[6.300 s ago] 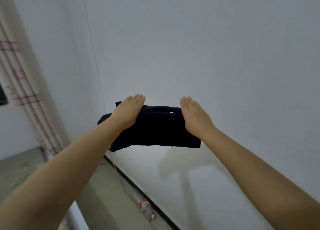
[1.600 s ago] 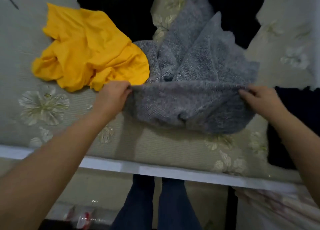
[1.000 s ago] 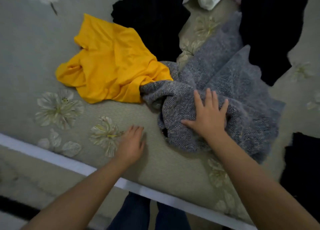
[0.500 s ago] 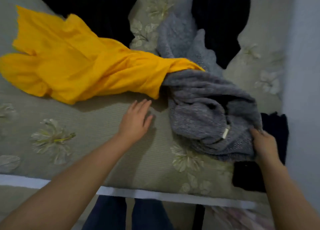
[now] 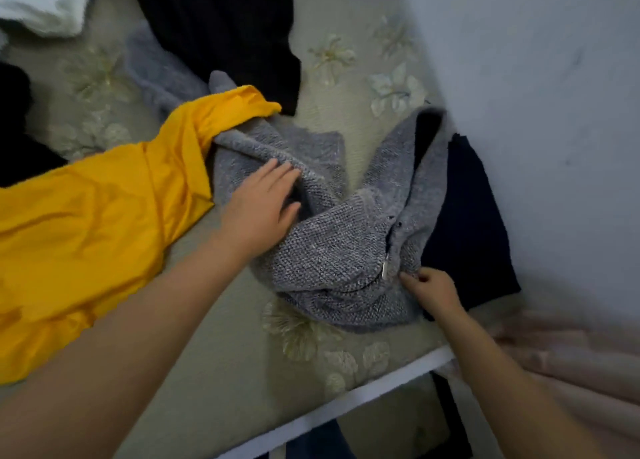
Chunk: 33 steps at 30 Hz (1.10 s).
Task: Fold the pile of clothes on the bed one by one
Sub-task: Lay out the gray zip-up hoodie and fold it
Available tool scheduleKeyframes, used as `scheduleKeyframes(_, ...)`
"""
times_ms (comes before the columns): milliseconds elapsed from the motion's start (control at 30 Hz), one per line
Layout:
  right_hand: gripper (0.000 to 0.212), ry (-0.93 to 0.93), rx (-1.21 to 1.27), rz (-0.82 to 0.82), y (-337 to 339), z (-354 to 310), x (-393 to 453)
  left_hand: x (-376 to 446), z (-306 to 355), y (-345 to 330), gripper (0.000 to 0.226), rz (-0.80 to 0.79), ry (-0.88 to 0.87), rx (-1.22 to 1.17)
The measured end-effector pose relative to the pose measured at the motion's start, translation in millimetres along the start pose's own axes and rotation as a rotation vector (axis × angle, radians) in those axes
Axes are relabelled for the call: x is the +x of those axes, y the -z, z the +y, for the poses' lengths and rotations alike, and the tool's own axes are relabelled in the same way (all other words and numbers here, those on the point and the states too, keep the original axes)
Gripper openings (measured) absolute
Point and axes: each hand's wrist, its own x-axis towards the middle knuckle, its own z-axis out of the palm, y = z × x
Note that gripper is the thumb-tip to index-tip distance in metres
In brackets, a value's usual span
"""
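A grey knitted sweater lies bunched near the bed's front right corner, a small white label showing at its edge. My left hand rests flat on its left folds with straight fingers. My right hand pinches the sweater's edge by the label. A yellow garment sprawls to the left, one end lying over the grey knit. A folded dark navy garment sits against the wall, partly under the sweater.
The mattress has a pale floral cover and a white frame edge at the front. Black clothing and a white item lie further back. A white wall bounds the right side.
My left hand moved from the bare mattress onto the grey sweater. The right hand kept its grip on the sweater's edge, and the sweater has shifted toward the wall. The view has tilted.
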Motion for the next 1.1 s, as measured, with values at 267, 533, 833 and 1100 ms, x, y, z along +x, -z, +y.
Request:
scheduleKeyframes(267, 0.009, -0.02, 0.431, -0.149, -7.2, 18.2, 7.7, 58.4, 68.9, -27.2, 0.042, -0.577, -0.152, 0.583)
scheduleKeyframes(533, 0.016, 0.202, 0.484, 0.121, 49.2, -9.2, -11.0, 44.3, 92.4, 26.6, 0.018, 0.02, 0.044, 0.166)
scheduleKeyframes(833, 0.024, 0.739, -0.154, 0.904, 168.6, -143.5, -86.6, 25.7, 142.1, 176.5, 0.015, 0.656, 0.139, -0.208)
scheduleKeyframes(1100, 0.023, 1.161, -0.059, 1.346, 257.3, -231.1, -230.6, -69.4, 187.5, 344.8, 0.008, 1.196, -0.124, 0.072)
